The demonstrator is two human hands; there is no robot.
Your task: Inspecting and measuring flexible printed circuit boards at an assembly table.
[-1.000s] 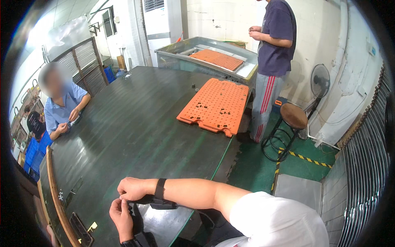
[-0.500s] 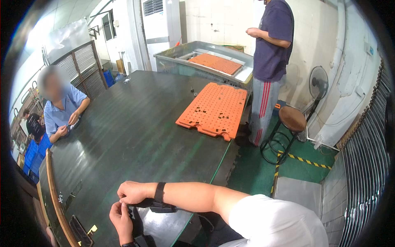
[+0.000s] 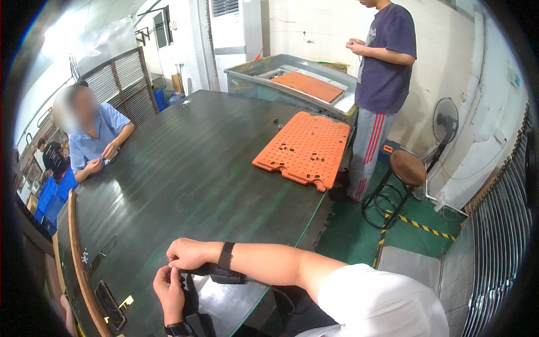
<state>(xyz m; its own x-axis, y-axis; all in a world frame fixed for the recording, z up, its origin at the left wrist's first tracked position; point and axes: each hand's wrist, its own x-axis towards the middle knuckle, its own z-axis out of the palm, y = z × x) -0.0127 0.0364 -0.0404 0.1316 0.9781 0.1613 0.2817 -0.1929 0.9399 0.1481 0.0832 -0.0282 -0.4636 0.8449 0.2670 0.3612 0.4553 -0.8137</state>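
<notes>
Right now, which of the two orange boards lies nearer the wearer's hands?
The orange board on the dark table, with small dark patches; the other board lies farther in the grey tub.

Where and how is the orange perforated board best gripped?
Probably by the notched near edge of the orange perforated board, coming in low from the near side: it lies flat, the notches may give purchase, and small dark pieces on top argue for keeping it level.
</notes>
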